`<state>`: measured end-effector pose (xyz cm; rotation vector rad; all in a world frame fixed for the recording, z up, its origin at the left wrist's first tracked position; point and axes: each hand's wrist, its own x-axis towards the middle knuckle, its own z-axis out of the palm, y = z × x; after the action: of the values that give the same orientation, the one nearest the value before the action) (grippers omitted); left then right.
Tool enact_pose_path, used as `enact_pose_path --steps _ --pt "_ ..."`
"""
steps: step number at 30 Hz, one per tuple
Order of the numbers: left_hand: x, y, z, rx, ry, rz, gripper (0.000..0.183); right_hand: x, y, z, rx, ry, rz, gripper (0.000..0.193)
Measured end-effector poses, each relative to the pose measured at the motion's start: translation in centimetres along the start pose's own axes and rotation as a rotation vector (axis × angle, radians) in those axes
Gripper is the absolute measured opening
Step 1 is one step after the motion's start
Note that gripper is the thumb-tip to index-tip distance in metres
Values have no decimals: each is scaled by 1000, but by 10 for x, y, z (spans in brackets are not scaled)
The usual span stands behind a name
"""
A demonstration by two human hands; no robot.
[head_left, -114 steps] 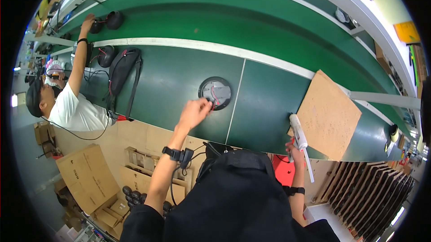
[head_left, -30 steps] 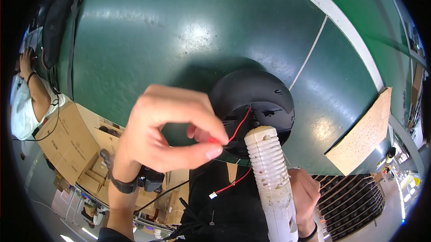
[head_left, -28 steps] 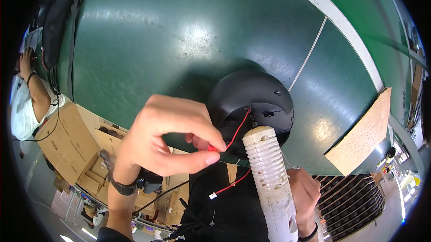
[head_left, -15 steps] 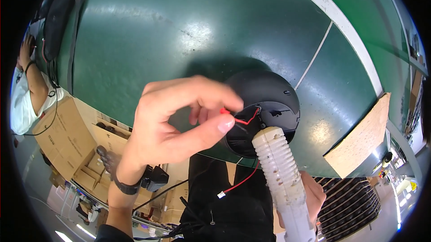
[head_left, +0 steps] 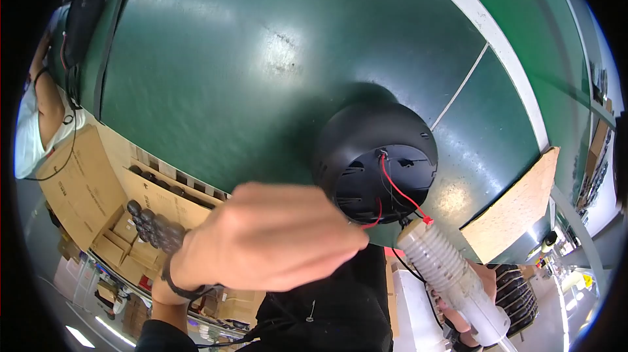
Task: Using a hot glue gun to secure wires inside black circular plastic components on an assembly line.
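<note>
A round black plastic housing (head_left: pixel 373 126) rests on the green table near its front edge, its hollow side facing me. Out of its inside runs a red wire (head_left: pixel 397 186), with a thin black one beside it. The red plug (head_left: pixel 427 220) on their end lies against the tip of a white tool with a ribbed barrel (head_left: pixel 435 247). My right hand (head_left: pixel 481 280) is closed around that tool, partly hidden behind it. In front of the housing, my left hand (head_left: pixel 281 237) is closed; a second red wire (head_left: pixel 377 216) runs into its fingertips, which are mostly hidden.
A tan board (head_left: pixel 517 205) lies at the table's right edge. Open cardboard boxes (head_left: pixel 85 188) stand at the lower left, with black round parts (head_left: pixel 157 228) nearby. At the far left, another person's arm (head_left: pixel 47 103) is beside a black bag-like item (head_left: pixel 88 12).
My left hand has let go of the red plug and moved down to the other red wire. The plug now lies by the tool, which has shifted right and lower with my right hand.
</note>
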<state>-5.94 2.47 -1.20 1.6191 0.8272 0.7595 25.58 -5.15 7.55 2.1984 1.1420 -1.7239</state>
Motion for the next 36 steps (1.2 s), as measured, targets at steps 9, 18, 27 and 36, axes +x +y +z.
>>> enact_pose_path --steps 9,18,27,36 --pt "44 -28 1 -174 191 -62 13 3 -37 13 -216 -54 -570 28" --pt "44 -28 9 -249 175 -96 11 129 -160 115 -256 -102 -567 33" --pt "33 -30 -6 -219 176 -117 15 115 -147 108 -262 -143 -582 37" --pt "-11 -28 -28 -367 -76 -299 13 -15 -36 24 -266 -192 -604 42"
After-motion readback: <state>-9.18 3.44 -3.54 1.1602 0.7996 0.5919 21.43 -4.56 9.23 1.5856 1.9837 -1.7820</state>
